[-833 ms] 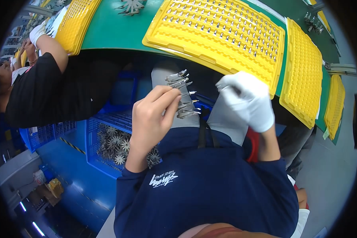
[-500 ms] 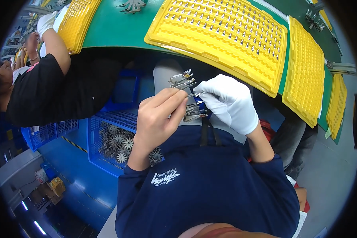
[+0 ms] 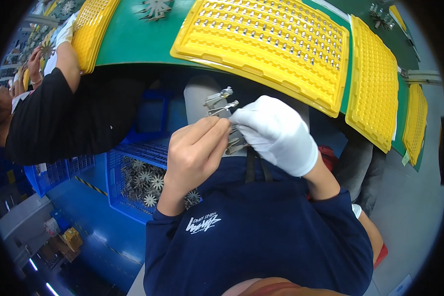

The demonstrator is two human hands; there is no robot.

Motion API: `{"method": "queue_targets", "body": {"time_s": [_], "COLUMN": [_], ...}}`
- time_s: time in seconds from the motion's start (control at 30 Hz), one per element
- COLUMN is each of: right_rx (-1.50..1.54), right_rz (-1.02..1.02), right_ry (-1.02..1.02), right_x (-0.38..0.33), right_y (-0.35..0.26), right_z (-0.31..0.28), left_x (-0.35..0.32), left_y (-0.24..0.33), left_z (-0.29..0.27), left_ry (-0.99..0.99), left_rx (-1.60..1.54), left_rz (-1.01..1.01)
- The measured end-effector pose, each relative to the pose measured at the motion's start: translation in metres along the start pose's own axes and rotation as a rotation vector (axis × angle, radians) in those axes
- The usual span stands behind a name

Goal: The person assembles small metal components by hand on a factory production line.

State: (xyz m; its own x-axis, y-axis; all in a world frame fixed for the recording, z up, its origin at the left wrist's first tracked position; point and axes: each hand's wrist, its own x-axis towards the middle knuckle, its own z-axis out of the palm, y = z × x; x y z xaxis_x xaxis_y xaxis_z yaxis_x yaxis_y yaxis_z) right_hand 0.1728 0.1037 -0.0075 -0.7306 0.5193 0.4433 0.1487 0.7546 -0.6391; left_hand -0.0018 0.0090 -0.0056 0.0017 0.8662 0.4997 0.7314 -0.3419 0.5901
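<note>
Green bench (image 3: 133,47) beyond | pronged metal piece (image 3: 223,109) pinched in left grip (image 3: 197,148) (prongs jutting either side) | right grip (image 3: 278,134): hold unclear

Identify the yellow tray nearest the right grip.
The large yellow plastic tray beyond the white-gloved right grip, bearing rows of silvery metal pieces; other yellow trays lie farther away.

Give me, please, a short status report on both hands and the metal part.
Left hand bare, gripping pronged metal part. Right hand white-gloved, close by the left, grip unclear. In the way: hands hide the part's middle.
</note>
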Motion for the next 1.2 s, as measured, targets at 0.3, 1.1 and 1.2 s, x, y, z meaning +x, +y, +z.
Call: {"method": "queue_targets", "body": {"time_s": [0.3,1.1,1.2], "right_rx": [-0.174,-0.683,-0.605], "right_rz": [0.067,-0.147,-0.182], "right_ry": [-0.006,-0.254,-0.084], "right_x": [-0.009,-0.001,0.003], "right_y": [-0.006,0.147,0.137], "right_z": [-0.014,-0.116,-0.116], "left_x": [-0.007,-0.009,-0.005], "left_y": [0.003,-0.002,0.005], "left_z": [0.011,-0.015,-0.014], "left_ry": [0.01,-0.02,0.031], "left_rx": [-0.06,-0.134,-0.053], "left_rz": [-0.131,-0.183,-0.197]}}
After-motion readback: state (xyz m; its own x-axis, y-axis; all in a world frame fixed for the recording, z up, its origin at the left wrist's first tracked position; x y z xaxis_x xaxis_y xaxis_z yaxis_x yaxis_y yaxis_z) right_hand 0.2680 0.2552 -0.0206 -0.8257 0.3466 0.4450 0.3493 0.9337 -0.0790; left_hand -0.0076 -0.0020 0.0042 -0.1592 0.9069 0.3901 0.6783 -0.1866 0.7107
